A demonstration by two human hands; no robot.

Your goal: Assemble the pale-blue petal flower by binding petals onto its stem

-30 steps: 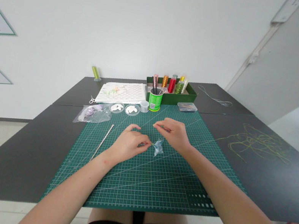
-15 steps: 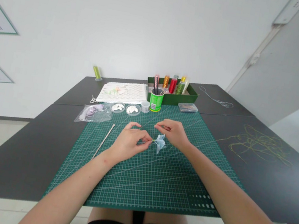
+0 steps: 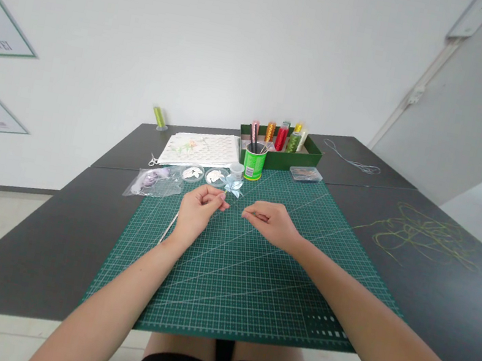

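Note:
A pale blue flower (image 3: 233, 187) with thin petals stands upright above the pinched fingers of my left hand (image 3: 199, 207), which grips it low on its short green stem. Just to the right, my right hand (image 3: 273, 222) is closed in a pinch, its fingertips a small gap away from the left ones. Whatever lies between the right fingertips is too small to make out. Both hands are over the green cutting mat (image 3: 222, 289). A thin pale stick (image 3: 168, 228) lies on the mat, partly hidden behind my left wrist.
Behind the hands stand a green can (image 3: 254, 164) of tools and a green box (image 3: 290, 163) of thread spools. Dishes of white pieces (image 3: 192, 173), a plastic bag (image 3: 154, 182), papers (image 3: 202, 149) and a clear case (image 3: 306, 174) surround them. Tangled green thread (image 3: 422, 234) lies right.
My left hand has turned, so the flower points up and away instead of rightward, and sits farther left. My right hand has come slightly lower, still pinched.

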